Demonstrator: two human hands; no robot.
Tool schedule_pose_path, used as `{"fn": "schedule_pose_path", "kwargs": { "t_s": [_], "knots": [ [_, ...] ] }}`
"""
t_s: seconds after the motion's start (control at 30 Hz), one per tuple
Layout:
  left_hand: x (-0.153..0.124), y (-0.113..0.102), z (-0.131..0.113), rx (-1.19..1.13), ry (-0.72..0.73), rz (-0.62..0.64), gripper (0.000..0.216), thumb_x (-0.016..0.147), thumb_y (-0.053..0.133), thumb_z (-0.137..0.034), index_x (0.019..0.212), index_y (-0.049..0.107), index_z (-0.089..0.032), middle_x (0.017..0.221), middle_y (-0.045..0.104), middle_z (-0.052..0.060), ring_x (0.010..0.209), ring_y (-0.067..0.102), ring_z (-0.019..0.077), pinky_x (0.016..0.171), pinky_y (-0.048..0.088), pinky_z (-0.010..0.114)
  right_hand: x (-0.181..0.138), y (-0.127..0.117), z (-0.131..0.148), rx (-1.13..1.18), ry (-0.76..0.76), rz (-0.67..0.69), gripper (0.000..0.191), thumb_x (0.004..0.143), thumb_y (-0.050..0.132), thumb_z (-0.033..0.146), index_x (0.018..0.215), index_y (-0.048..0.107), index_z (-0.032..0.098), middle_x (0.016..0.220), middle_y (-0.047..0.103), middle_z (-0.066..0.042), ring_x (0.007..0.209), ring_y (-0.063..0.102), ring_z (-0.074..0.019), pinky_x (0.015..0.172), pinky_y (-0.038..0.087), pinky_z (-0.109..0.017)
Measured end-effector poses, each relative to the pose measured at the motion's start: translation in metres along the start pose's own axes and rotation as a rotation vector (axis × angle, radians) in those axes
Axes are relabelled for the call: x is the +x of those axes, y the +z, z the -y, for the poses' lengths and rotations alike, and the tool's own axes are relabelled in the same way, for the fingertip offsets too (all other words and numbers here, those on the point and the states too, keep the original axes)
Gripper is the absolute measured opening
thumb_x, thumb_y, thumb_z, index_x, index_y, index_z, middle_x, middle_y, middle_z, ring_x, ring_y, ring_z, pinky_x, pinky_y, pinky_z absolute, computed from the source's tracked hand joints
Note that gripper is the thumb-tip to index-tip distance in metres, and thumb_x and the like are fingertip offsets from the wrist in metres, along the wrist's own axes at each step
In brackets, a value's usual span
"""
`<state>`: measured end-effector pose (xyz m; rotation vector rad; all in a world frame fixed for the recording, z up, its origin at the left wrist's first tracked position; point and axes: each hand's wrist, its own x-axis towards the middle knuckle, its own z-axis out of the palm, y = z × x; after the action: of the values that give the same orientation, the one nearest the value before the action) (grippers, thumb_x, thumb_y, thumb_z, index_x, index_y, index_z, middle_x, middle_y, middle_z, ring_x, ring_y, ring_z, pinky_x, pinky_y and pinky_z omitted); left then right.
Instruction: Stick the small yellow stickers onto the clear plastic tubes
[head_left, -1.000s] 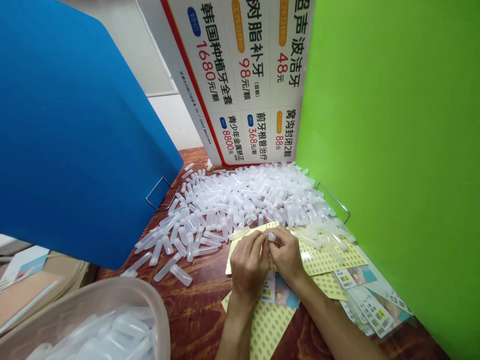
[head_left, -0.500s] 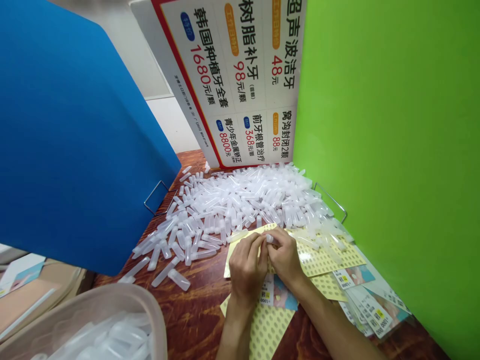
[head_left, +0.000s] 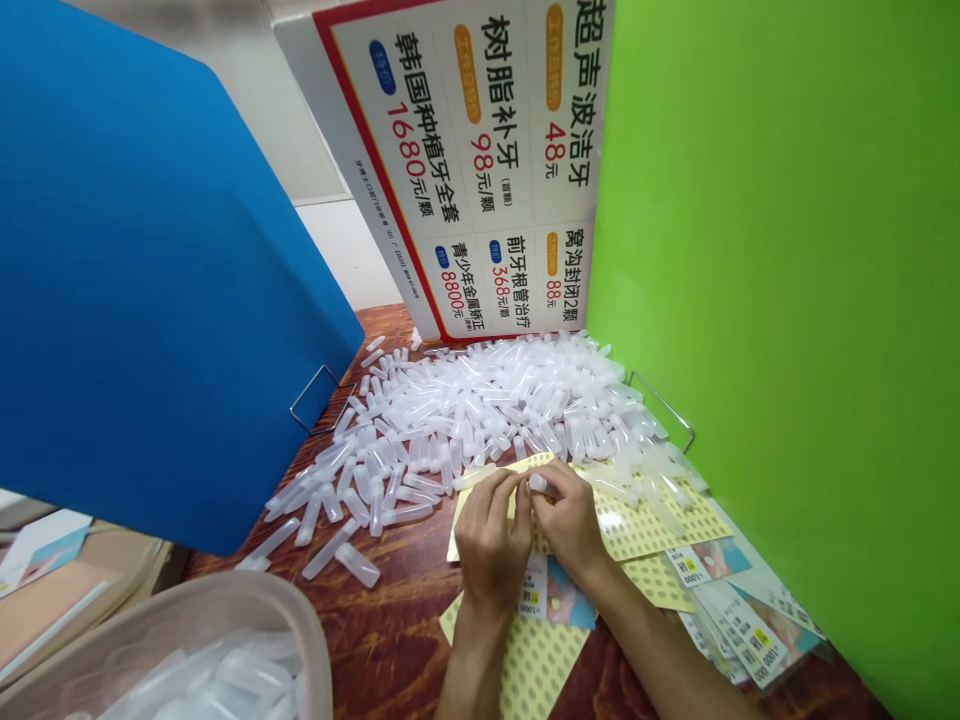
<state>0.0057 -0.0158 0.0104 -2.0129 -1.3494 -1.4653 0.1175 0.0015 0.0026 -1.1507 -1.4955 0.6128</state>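
Observation:
My left hand [head_left: 491,535] and my right hand [head_left: 571,522] meet fingertip to fingertip over a yellow dotted sticker sheet [head_left: 645,520]. Between them they pinch one small translucent plastic tube [head_left: 537,483], of which only the end shows above my right thumb. Both hands are closed around it. A big heap of the same white tubes [head_left: 480,410] lies just beyond my hands on the wooden table [head_left: 390,620].
A blue divider [head_left: 150,280] stands at the left, a green one [head_left: 780,300] at the right, a printed price board [head_left: 480,170] behind. A tub holding tubes [head_left: 195,650] sits at the lower left. Label packs [head_left: 742,610] and another yellow sheet [head_left: 536,660] lie near my arms.
My hands stay joined on the tube and have barely shifted; the view has tilted slightly.

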Motion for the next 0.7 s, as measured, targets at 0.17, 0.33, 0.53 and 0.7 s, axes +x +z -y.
{"fn": "schedule_pose_path", "kwargs": {
  "t_s": [0.17, 0.33, 0.53, 0.7],
  "knots": [
    [-0.0011, -0.0013, 0.0012, 0.045, 0.075, 0.042, 0.013, 0.092, 0.062, -0.009, 0.102, 0.066, -0.015, 0.094, 0.075, 0.009, 0.087, 0.072, 0.0212, 0.076, 0.059, 0.034, -0.0003, 0.0005, -0.0023, 0.013, -0.006, -0.004, 0.023, 0.079, 0.051, 0.008, 0.081, 0.071, 0.019, 0.08, 0.068, -0.006, 0.076, 0.062, -0.0216, 0.069, 0.05, -0.032],
    [-0.0015, -0.001, 0.0015, 0.043, 0.099, 0.054, 0.014, 0.092, 0.061, -0.008, 0.102, 0.067, -0.015, 0.094, 0.076, 0.009, 0.085, 0.073, 0.0213, 0.075, 0.059, 0.033, -0.0002, 0.0008, -0.003, 0.012, -0.003, -0.013, 0.023, 0.079, 0.051, 0.008, 0.081, 0.071, 0.02, 0.08, 0.067, -0.005, 0.076, 0.062, -0.021, 0.068, 0.05, -0.031],
    [-0.0003, -0.0024, 0.0011, 0.062, 0.041, 0.015, 0.012, 0.092, 0.061, -0.01, 0.102, 0.067, -0.014, 0.094, 0.075, 0.01, 0.088, 0.073, 0.0219, 0.077, 0.06, 0.034, -0.0004, 0.0002, -0.0007, -0.007, 0.006, 0.005, 0.023, 0.077, 0.052, 0.007, 0.079, 0.071, 0.02, 0.079, 0.066, -0.005, 0.075, 0.06, -0.021, 0.068, 0.049, -0.03],
    [-0.0004, -0.0023, 0.0025, 0.078, 0.105, 0.015, 0.013, 0.093, 0.061, -0.009, 0.102, 0.067, -0.015, 0.092, 0.075, 0.009, 0.084, 0.073, 0.0202, 0.074, 0.059, 0.031, -0.0004, 0.002, -0.0025, -0.003, 0.003, -0.001, 0.024, 0.077, 0.05, 0.005, 0.075, 0.069, 0.02, 0.077, 0.066, -0.005, 0.074, 0.06, -0.021, 0.066, 0.049, -0.03]
  ]
}}
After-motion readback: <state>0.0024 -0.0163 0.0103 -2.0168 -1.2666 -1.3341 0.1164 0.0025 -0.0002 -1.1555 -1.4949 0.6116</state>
